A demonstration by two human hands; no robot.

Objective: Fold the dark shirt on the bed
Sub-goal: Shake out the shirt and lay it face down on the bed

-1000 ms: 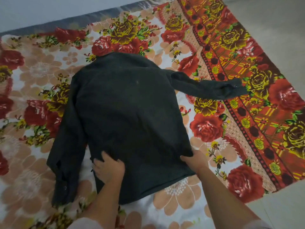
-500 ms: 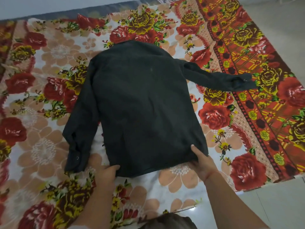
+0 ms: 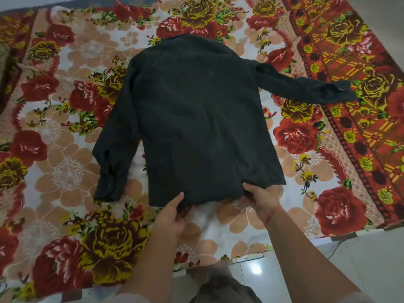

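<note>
The dark long-sleeved shirt (image 3: 196, 119) lies flat, back side up, on the floral bed cover (image 3: 65, 171). Its collar points away from me. One sleeve hangs down on the left and the other stretches out to the right. My left hand (image 3: 172, 213) grips the near hem at its left part, thumb on top and fingers tucked under the cloth. At the hem's right part my right hand (image 3: 262, 197) pinches the edge, which is slightly lifted and bunched between both hands.
The bed cover's red patterned border (image 3: 349, 127) runs along the right side. Pale tiled floor (image 3: 360, 259) lies at the near right. A dark object (image 3: 5, 68) sits at the far left edge. Dark cloth, part of my own clothing (image 3: 225, 287), shows at the bottom.
Both hands slid from the shirt's lower sides inward to the near hem and took hold of it. My view shifted, so the shirt sits further right and lower in the frame.
</note>
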